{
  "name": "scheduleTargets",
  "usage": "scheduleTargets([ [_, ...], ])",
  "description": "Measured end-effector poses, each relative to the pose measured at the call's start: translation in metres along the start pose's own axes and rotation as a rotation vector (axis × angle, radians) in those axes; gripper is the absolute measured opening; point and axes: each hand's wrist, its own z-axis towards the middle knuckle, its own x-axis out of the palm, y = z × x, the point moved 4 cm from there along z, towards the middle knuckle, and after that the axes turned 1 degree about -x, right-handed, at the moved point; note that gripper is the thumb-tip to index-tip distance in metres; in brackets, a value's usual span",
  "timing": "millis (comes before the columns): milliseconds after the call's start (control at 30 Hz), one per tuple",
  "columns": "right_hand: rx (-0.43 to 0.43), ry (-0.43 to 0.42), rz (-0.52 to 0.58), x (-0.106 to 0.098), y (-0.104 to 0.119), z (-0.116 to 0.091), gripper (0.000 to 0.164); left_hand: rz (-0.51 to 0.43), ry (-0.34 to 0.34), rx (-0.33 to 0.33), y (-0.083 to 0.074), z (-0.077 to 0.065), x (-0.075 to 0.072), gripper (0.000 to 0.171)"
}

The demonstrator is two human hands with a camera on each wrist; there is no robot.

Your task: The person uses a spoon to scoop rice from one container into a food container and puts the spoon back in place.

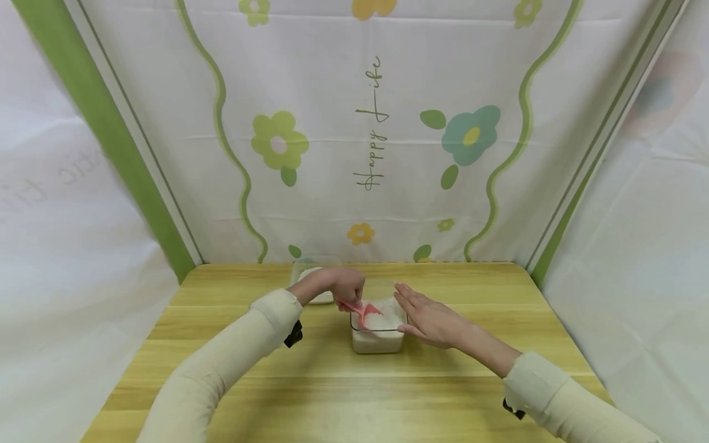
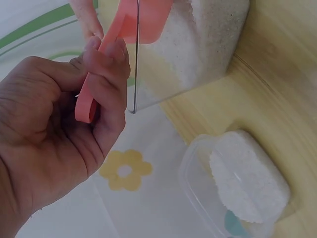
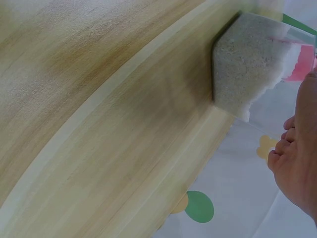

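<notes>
My left hand (image 1: 349, 286) grips the handle of a pink scoop (image 2: 111, 42), fingers curled round it. The scoop's head dips into a clear, square-sided container (image 1: 378, 346) part-filled with white grains (image 3: 247, 59) that look like rice. In the right wrist view the grains slope up against one wall, and the pink scoop shows at their edge. My right hand (image 1: 434, 321) lies at the container's right side, fingers straight and together, fingertips right at the rim and thumb near the front corner.
Behind my left hand stands a second, smaller clear container (image 2: 190, 171) with white contents (image 2: 247, 173), partly hidden by that hand in the head view. Both containers are on a wood-grain table (image 1: 310, 394). A flower-patterned curtain (image 1: 321, 203) hangs along the table's back edge.
</notes>
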Motion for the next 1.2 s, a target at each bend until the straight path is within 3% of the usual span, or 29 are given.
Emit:
scheduleTargets([
  [233,0.007,-0.009,0.003,-0.001,0.000,-0.001,0.075,-0.128,-0.031,-0.001,0.004,-0.006,0.007,0.041],
  [1000,-0.004,-0.004,-0.010,0.000,0.000,0.001,0.074,-0.164,-0.064,-0.103,-0.005,0.022,0.019,0.051],
  [1200,-0.008,-0.007,0.000,0.001,0.000,0.002,0.074,-0.216,-0.060,-0.113,-0.006,0.018,0.019,0.048],
])
